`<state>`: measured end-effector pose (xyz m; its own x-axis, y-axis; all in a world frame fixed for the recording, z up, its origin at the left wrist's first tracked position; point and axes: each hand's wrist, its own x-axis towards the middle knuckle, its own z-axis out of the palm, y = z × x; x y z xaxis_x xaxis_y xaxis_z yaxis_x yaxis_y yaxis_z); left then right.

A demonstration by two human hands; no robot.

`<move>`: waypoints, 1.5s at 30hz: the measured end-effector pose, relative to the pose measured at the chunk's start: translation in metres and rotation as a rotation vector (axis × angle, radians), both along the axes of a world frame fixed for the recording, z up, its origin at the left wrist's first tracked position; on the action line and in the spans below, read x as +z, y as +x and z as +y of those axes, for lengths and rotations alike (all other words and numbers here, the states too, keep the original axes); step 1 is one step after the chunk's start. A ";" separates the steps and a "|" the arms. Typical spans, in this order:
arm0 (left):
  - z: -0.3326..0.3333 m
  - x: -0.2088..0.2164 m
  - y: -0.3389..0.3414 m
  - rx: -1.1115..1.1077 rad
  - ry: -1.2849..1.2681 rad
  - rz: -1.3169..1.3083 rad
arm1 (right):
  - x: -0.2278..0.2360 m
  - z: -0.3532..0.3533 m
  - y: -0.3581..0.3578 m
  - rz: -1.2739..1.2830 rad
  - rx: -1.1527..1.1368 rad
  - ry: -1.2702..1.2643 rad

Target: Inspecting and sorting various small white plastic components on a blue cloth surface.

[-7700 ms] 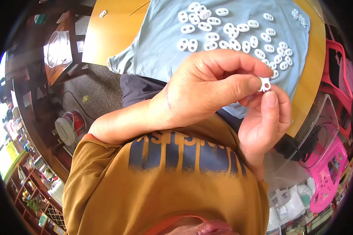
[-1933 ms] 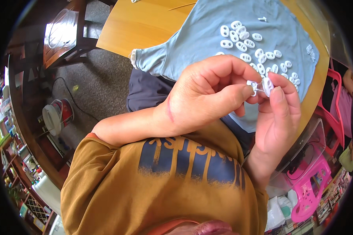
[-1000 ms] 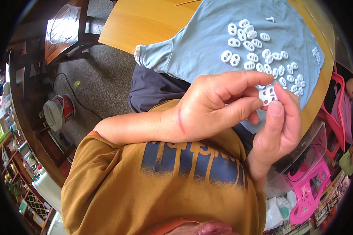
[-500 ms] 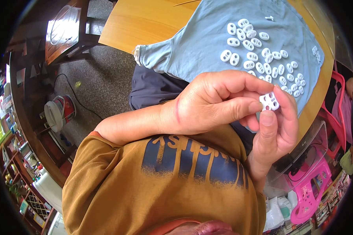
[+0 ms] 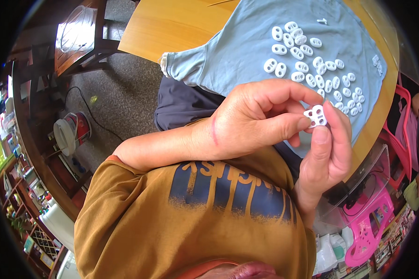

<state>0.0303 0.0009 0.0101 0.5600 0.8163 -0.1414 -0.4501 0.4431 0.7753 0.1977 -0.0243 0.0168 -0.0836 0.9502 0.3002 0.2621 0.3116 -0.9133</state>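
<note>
Between my two hands is a small white plastic piece [image 5: 316, 116] with several round holes, its holed face turned toward me. My left hand [image 5: 258, 114] pinches its left side with thumb and fingers, the wrist coming in from the left. From below right, my right hand [image 5: 329, 151] grips the same piece, thumb at its lower edge and forefinger along its right side. Beyond the fingers, many loose white oval plastic pieces [image 5: 301, 66] with two holes each lie scattered on a light blue cloth [image 5: 246, 51]. My left hand hides part of the cloth.
The cloth covers much of a wooden table [image 5: 165, 28]. A small white part [image 5: 322, 21] and a cluster of tiny pale bits [image 5: 377, 64] lie on it. To the right are a clear plastic bin [image 5: 375, 162] and a pink plastic chair [image 5: 370, 228]; a bucket [image 5: 82, 128] stands on the floor at left.
The held piece has shifted slightly to the left and tilted, so its holes show more squarely. Both hands keep hold of it, and the right fingers have moved a little with it.
</note>
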 end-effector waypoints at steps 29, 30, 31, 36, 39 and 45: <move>-0.012 -0.006 0.008 0.045 0.039 -0.077 | -0.006 -0.005 0.000 -0.030 -0.018 -0.008; -0.013 -0.007 0.008 0.046 0.038 -0.077 | -0.006 -0.005 -0.001 -0.037 -0.024 0.002; -0.014 -0.007 0.008 0.047 0.042 -0.057 | -0.007 -0.006 -0.002 -0.044 -0.030 0.011; -0.014 -0.007 0.008 0.051 0.028 -0.061 | -0.009 -0.006 -0.003 -0.052 -0.034 0.019; -0.015 -0.007 0.008 0.044 0.026 -0.076 | -0.008 -0.005 -0.004 -0.062 -0.029 0.022; -0.015 -0.007 0.007 0.042 0.032 -0.090 | -0.006 -0.006 -0.006 -0.080 -0.027 0.021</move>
